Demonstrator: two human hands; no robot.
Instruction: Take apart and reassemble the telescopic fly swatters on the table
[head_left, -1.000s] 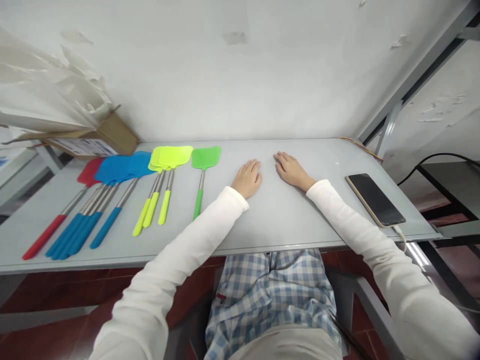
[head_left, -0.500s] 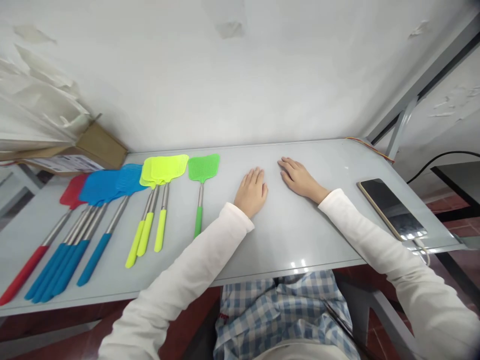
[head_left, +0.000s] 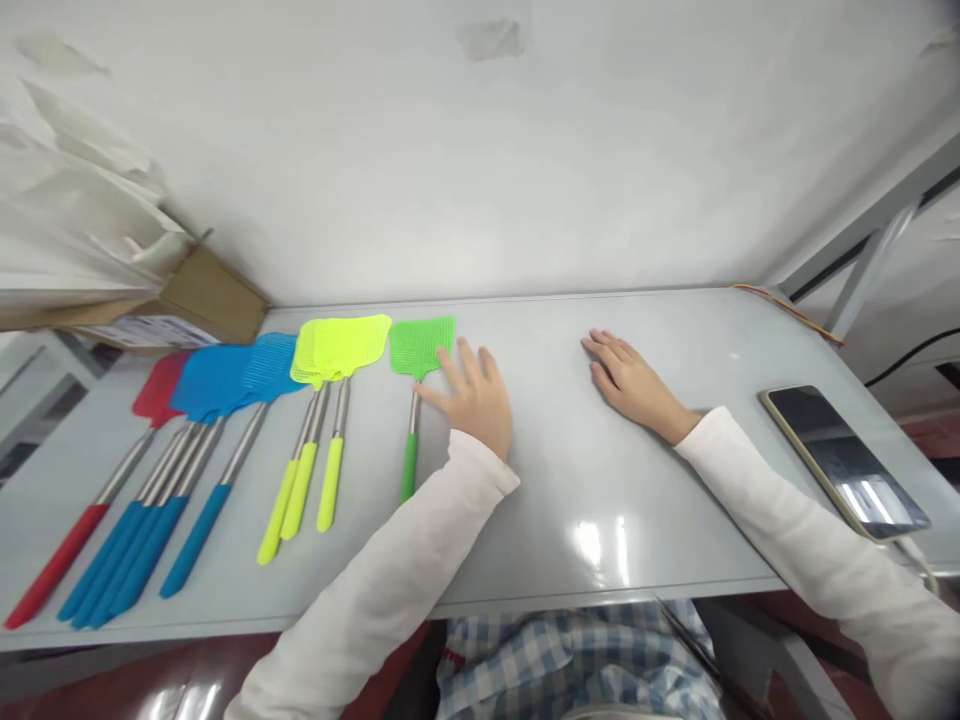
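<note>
My left hand [head_left: 477, 398] is open with fingers spread, at the right side of a green fly swatter [head_left: 412, 455], its fingertips over the edge of the swatter's head and its thumb by the metal shaft. Nothing is in its grasp. My right hand [head_left: 636, 385] lies open on the tabletop, fingers stretched out and apart from any object. Left of the green one lie several yellow fly swatters [head_left: 352, 343], then several blue fly swatters [head_left: 214, 380] with overlapping heads, and a red fly swatter [head_left: 160, 389] at the far left.
A phone [head_left: 847, 462] with a white cable lies at the right of the grey table [head_left: 540, 520]. An opened cardboard box [head_left: 214, 295] stands at the back left, against the white wall [head_left: 570, 150]. Thin coloured wires [head_left: 787, 310] run along the back right edge.
My left hand has moved left to the green fly swatter and spread its fingers. My right hand stays on the table. The camera view has shifted slightly.
</note>
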